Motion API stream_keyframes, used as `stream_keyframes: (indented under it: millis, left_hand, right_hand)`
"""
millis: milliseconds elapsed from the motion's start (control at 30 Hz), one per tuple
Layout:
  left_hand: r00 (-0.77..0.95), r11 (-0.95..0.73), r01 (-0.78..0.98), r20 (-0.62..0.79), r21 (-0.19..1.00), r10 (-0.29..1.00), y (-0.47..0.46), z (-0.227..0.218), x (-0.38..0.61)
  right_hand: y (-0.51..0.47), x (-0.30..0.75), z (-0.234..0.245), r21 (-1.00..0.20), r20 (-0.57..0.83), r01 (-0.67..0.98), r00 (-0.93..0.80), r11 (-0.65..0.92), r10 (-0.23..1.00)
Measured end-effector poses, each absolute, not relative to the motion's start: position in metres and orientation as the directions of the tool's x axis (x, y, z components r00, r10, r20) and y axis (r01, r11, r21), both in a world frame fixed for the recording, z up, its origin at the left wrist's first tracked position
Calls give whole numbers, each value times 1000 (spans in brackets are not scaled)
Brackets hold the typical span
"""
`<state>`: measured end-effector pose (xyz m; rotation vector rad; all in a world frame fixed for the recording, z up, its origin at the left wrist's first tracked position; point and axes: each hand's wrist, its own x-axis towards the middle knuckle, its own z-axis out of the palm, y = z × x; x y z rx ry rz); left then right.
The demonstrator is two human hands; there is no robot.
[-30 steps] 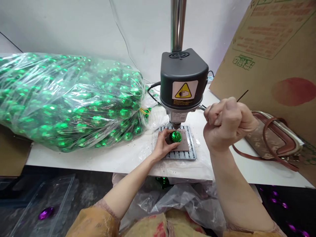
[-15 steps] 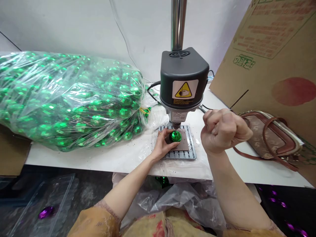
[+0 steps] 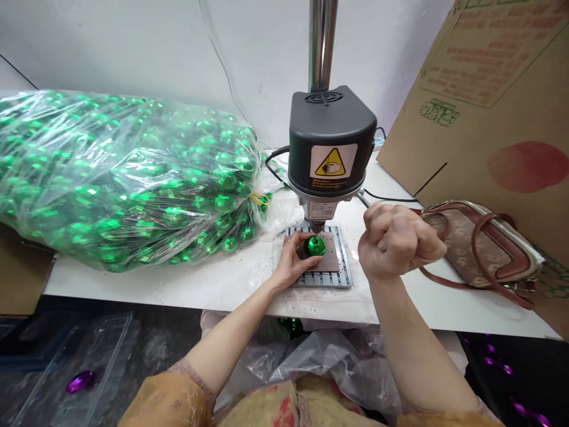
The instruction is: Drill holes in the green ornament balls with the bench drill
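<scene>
My left hand [image 3: 291,262] rests on the drill's base and holds a shiny green bauble [image 3: 316,245] on its side, directly under the chuck of a bench drill [image 3: 331,139]. The drill's tip [image 3: 315,230] sits at the top of the bauble, and I cannot tell whether it touches. My right hand [image 3: 393,242] is a closed fist around the drill's feed lever [image 3: 363,200], with a thin dark rod [image 3: 430,179] sticking out past it. Below the bauble lies a brown pad [image 3: 329,261] on a slotted metal plate [image 3: 341,279].
A large clear bag of green baubles [image 3: 124,178] lies left of the drill on the white table [image 3: 178,290]. A brown-trimmed handbag [image 3: 484,246] and a cardboard sheet [image 3: 489,101] stand to the right. Loose plastic [image 3: 329,362] and a purple bauble [image 3: 80,382] lie below the table.
My right fist has moved down and to the left, swinging the lever and dark rod with it. My left hand and the green bauble have stayed in place.
</scene>
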<state>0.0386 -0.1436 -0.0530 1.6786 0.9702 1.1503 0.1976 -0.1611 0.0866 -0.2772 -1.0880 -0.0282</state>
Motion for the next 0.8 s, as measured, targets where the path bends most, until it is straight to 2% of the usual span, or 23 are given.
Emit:
stream_keyframes:
  millis: [300,400,500,633,733,800]
  left_hand:
    - [282,-354,132,307,926,909,-142,-53,38]
    - [265,-329,125,288,936,920,-144,-52,39]
    - [254,-300,108,265,948,930,-144,-53,41]
    - [181,-303,174,272,937,945,-147,-51,44]
    - [104,-347,320,331,882,938,-163,-42,38]
    - [179,-453,399,417,797,891,-184,-35,26]
  right_hand:
    - [-160,200,75,-170,887,182,456,968,70]
    - [-163,198,78,-192,876,173,475,966,88]
    - [-166,195,99,-324,807,113,551,939,212]
    - [-161,196,144,-597,639,-1,604,802,476]
    - [-155,199,162,-659,605,-25,576,751,550]
    - [-152,201,164,-658,623,-6,558,753,549]
